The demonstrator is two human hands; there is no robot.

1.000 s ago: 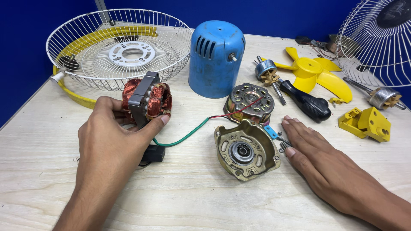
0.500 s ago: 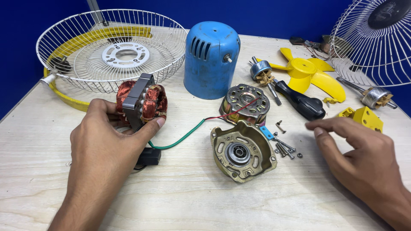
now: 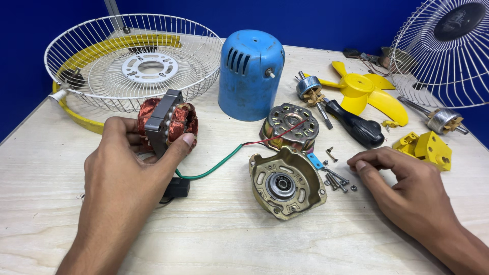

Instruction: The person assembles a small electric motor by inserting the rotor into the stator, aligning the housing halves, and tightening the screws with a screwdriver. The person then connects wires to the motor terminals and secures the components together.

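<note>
The left hand (image 3: 127, 173) still wraps the copper-wound stator (image 3: 168, 122) at centre left, lifted off the surface (image 3: 214, 244). The right hand (image 3: 407, 188) has left the brass end cover (image 3: 286, 183) and now hovers at lower right, fingers pinched, empty as far as I can tell, just beside the loose screws (image 3: 337, 179).

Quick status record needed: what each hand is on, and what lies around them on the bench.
left hand: grips motor stator with copper windings, lifted
right hand: fingertips beside loose screws; contact unclear
centre: brass end bell, second end bell, green wire
behind: blue motor cover, white fan guard, yellow fan blade, screwdriver
surface: wooden table
</note>
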